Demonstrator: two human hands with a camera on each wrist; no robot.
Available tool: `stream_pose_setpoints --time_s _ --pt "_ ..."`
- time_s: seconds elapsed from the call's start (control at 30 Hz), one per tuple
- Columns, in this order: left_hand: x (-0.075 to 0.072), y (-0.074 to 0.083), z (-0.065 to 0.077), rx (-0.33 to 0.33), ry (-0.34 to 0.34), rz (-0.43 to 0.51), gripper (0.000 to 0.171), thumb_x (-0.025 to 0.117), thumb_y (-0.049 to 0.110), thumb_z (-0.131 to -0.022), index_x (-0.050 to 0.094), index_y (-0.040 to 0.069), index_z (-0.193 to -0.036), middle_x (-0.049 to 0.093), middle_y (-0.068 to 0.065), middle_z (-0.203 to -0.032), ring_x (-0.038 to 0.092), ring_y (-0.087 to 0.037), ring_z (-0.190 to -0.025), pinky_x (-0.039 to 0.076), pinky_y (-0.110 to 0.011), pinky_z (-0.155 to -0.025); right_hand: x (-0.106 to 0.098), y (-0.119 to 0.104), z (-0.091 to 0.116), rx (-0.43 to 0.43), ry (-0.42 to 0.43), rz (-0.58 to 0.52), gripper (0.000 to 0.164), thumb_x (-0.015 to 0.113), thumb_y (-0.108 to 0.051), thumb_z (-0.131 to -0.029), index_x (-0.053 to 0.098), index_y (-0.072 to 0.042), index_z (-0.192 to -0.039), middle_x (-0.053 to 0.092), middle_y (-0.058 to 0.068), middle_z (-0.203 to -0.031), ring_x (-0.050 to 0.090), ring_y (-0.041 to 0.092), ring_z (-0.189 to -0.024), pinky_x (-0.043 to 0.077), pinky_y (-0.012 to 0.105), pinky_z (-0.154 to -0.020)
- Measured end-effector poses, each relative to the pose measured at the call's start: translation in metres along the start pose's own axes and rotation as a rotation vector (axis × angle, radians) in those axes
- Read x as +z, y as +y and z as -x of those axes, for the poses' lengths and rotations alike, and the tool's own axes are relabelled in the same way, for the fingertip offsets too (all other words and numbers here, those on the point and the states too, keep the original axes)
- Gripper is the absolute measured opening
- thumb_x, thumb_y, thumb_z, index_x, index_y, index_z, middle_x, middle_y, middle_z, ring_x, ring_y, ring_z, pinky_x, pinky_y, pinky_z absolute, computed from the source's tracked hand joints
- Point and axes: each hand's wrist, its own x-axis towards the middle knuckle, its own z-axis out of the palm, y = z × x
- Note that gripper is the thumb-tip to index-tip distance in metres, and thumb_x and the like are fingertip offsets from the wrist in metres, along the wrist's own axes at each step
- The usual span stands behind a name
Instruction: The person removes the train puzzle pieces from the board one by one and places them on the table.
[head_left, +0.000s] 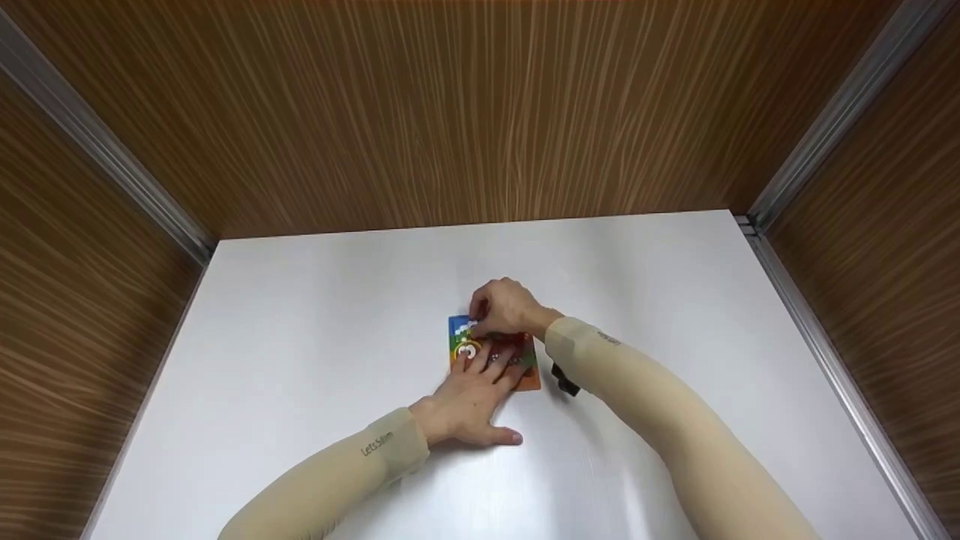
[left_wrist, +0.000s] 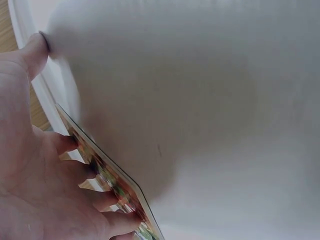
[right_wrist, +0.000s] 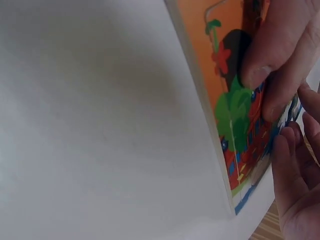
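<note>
Left wall: wood-grain panelling [head_left: 82, 300] flanks a white table [head_left: 322, 337].
Left sleeve: a beige sleeve [head_left: 337, 465] with dark lettering covers the forearm.
Left hand: the left hand [head_left: 469, 401] spreads wide, palm down, its fingertips on the lower part of a picture board [head_left: 466, 350]; the thumb juts out to the right, clear of the board's near edge.
Picture board, position: it lies on the table beyond the left palm, under the left fingers and below the right hand [head_left: 510, 306], between the two wrists.
Picture board, look: thin and four-sided, with a pale edge and a bright printed face; blue at the far left corner, a round white eye below it, orange at the near right corner. The right wrist view shows a green bush [right_wrist: 234, 117], a red flower and red-and-blue shapes.
Right hand: bent over the board's far side, fingers curled in, thumb low near the white blocks of the print; whether it pinches anything cannot be told.
Right sleeve: a matching beige sleeve [head_left: 652, 405] reaches in, a small black object [head_left: 566, 381] just beside it.
</note>
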Motion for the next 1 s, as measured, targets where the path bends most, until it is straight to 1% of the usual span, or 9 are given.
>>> stream_pose_setpoints --time_s 0.13,0.2,0.33,0.43,0.57,0.67,0.77,0.87,1.0 --pt "0.000 0.000 -0.001 0.002 -0.003 0.006 0.115 0.063 0.083 -0.097 0.018 0.020 -0.182 0.008 -0.012 -0.192 0.006 -0.046 -0.178 0.021 -0.074 -0.139 0.003 0.002 0.001 0.011 0.019 -0.030 0.026 0.096 -0.029 -0.090 0.088 -0.016 -0.111 0.086 0.002 -0.102 0.075 0.019 -0.097 0.061 0.039 -0.093" --pt "0.000 -0.001 -0.001 -0.002 -0.004 0.011 0.115 0.062 0.083 -0.097 0.018 0.020 -0.182 0.008 -0.011 -0.192 0.006 -0.045 -0.178 0.020 -0.074 -0.139 0.003 0.002 0.001 0.015 0.027 -0.045 0.024 0.094 -0.029 -0.092 0.089 -0.016 -0.111 0.086 0.002 -0.102 0.076 0.020 -0.098 0.061 0.040 -0.093" --pt "0.001 -0.001 -0.001 -0.007 -0.011 0.018 0.115 0.062 0.084 -0.097 0.017 0.021 -0.183 0.008 -0.011 -0.193 0.006 -0.045 -0.179 0.019 -0.074 -0.140 0.003 0.003 0.001 0.042 0.025 -0.102 0.016 0.090 -0.030 -0.097 0.089 -0.017 -0.107 0.086 0.002 -0.101 0.075 0.019 -0.097 0.060 0.036 -0.090" --pt "0.001 -0.001 -0.001 -0.013 -0.015 0.024 0.115 0.061 0.084 -0.097 0.019 0.021 -0.182 0.009 -0.011 -0.192 0.007 -0.044 -0.179 0.019 -0.074 -0.140 0.002 0.003 0.001 0.068 0.020 -0.158 0.011 0.088 -0.027 -0.098 0.088 -0.018 -0.103 0.084 0.002 -0.098 0.071 0.016 -0.092 0.055 0.030 -0.084" --pt "0.001 -0.001 0.000 -0.019 -0.022 0.024 0.113 0.060 0.085 -0.097 0.021 0.021 -0.182 0.012 -0.011 -0.192 0.008 -0.044 -0.179 0.019 -0.074 -0.140 -0.001 0.005 0.001 0.089 0.003 -0.251 0.008 0.088 -0.023 -0.099 0.087 -0.015 -0.099 0.082 0.001 -0.092 0.067 0.012 -0.085 0.051 0.025 -0.077" --pt "0.000 -0.001 0.000 -0.020 -0.024 0.023 0.114 0.060 0.086 -0.097 0.021 0.022 -0.182 0.012 -0.011 -0.192 0.008 -0.045 -0.179 0.019 -0.074 -0.140 -0.005 0.007 0.001 0.111 -0.018 -0.338 0.008 0.087 -0.020 -0.099 0.087 -0.013 -0.099 0.082 0.001 -0.091 0.068 0.011 -0.083 0.053 0.023 -0.076" --pt "0.000 -0.001 0.000 -0.021 -0.028 0.025 0.113 0.060 0.086 -0.097 0.021 0.022 -0.182 0.012 -0.010 -0.192 0.008 -0.045 -0.179 0.019 -0.074 -0.140 -0.009 0.010 0.002 0.125 -0.029 -0.407 0.006 0.085 -0.017 -0.100 0.087 -0.011 -0.101 0.084 0.002 -0.094 0.073 0.012 -0.084 0.057 0.023 -0.076" --pt "0.001 -0.001 0.000 -0.024 -0.034 0.022 0.112 0.060 0.085 -0.097 0.023 0.022 -0.182 0.014 -0.011 -0.192 0.009 -0.046 -0.178 0.021 -0.073 -0.139 -0.013 0.013 0.003 0.117 -0.022 -0.446 0.007 0.085 -0.014 -0.100 0.086 -0.008 -0.102 0.085 0.003 -0.094 0.076 0.013 -0.084 0.060 0.023 -0.075" --pt "0.000 0.000 -0.001 -0.028 -0.041 0.018 0.110 0.061 0.085 -0.097 0.028 0.021 -0.181 0.016 -0.012 -0.191 0.010 -0.046 -0.178 0.022 -0.073 -0.139 -0.021 0.019 0.006 0.099 -0.008 -0.484 0.009 0.085 -0.012 -0.100 0.085 -0.004 -0.104 0.084 0.003 -0.091 0.077 0.013 -0.080 0.064 0.024 -0.070"
